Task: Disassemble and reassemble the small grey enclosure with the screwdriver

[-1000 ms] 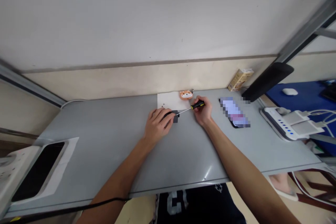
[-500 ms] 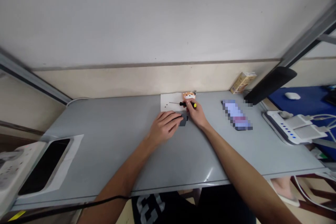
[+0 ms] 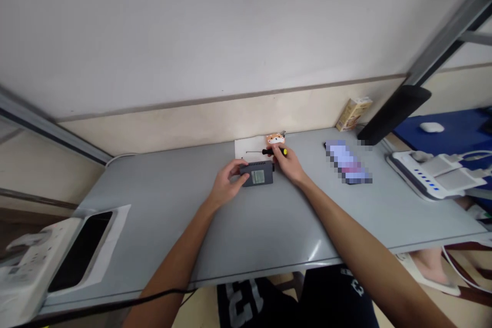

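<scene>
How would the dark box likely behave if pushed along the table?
The box is probably stiff: its edges look straight where the left hand grips it. Its flat sides suggest sliding rather than rolling. The slots hint at a hollow shell, perhaps fairly light, though the inside is hidden.

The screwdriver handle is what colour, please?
The screwdriver handle is black with a yellow end (head view).

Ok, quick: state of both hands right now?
Left hand: closed, holding the dark box by its left end.
Right hand: closed, holding the screwdriver by its handle.
</scene>
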The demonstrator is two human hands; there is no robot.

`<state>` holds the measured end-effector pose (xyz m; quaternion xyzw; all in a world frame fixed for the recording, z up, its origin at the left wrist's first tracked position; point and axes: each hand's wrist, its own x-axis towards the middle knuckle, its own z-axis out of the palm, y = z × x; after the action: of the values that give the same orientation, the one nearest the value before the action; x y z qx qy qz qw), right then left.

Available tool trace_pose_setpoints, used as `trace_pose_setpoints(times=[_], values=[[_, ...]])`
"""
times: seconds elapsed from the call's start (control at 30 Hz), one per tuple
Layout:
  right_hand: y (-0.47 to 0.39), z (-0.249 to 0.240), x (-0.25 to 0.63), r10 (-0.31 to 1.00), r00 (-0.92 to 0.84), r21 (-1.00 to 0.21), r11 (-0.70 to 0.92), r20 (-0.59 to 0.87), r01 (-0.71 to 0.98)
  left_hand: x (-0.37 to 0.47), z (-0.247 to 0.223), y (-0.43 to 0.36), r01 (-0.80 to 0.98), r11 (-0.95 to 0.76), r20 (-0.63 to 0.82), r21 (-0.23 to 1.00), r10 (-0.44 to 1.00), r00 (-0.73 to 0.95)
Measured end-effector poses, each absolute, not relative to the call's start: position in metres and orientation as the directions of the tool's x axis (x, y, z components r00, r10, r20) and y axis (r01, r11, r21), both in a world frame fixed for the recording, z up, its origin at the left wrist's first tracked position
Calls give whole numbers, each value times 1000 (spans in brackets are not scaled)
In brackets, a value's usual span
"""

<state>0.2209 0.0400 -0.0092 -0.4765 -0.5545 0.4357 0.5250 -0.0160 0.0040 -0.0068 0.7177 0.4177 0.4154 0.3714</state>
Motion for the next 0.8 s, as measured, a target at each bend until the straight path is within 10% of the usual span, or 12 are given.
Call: trace_pose_setpoints(times=[0.3,0.8], values=[[51,-10,232,981,192,-962,34,-19,-271,-15,-8,10,446,-238,149,863,963,227],[53,-7,241,969,244,-966,19,-46,-257,-15,13,-5,494,-462,134,736,815,563]])
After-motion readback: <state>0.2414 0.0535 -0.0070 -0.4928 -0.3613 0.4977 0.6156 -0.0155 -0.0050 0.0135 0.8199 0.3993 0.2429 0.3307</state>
